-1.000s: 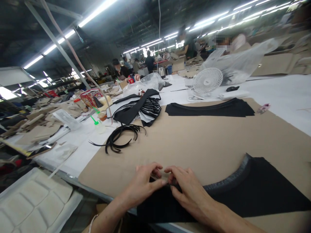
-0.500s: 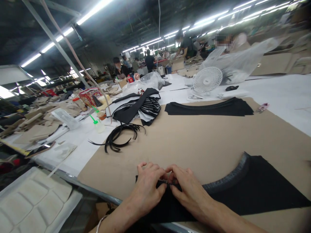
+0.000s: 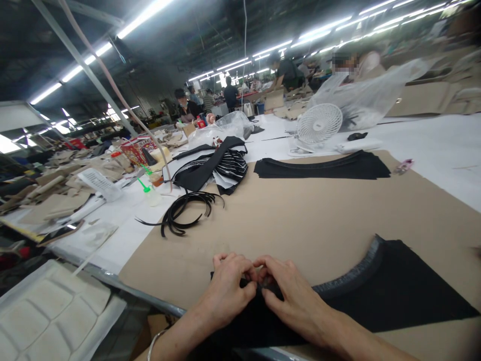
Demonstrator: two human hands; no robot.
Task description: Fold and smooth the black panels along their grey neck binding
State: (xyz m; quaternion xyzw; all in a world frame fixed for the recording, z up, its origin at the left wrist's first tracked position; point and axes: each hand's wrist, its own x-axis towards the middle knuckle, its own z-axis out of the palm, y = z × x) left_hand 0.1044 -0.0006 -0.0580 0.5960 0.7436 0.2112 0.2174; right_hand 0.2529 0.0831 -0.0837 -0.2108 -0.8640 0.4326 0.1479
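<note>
Both hands meet knuckle to knuckle: the left hand (image 3: 229, 288) and right hand (image 3: 287, 296) each have fingers curled shut on the corner of the black fabric piece (image 3: 398, 291), though the pinch point itself is hidden under the bent fingers. The fabric spreads rightward from the grip across the cardboard sheet (image 3: 300, 215), its ribbed collar edge (image 3: 349, 278) curving away, its near margin cut off by forearms and table edge. Beyond the grip to the left lie loose black strips (image 3: 184, 210).

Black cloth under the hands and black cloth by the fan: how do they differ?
The near cloth has a grey ribbed curved edge, and the left hand and right hand pinch it; the far cloth is untouched, plain black, layered. Both lie on brown board.
</note>
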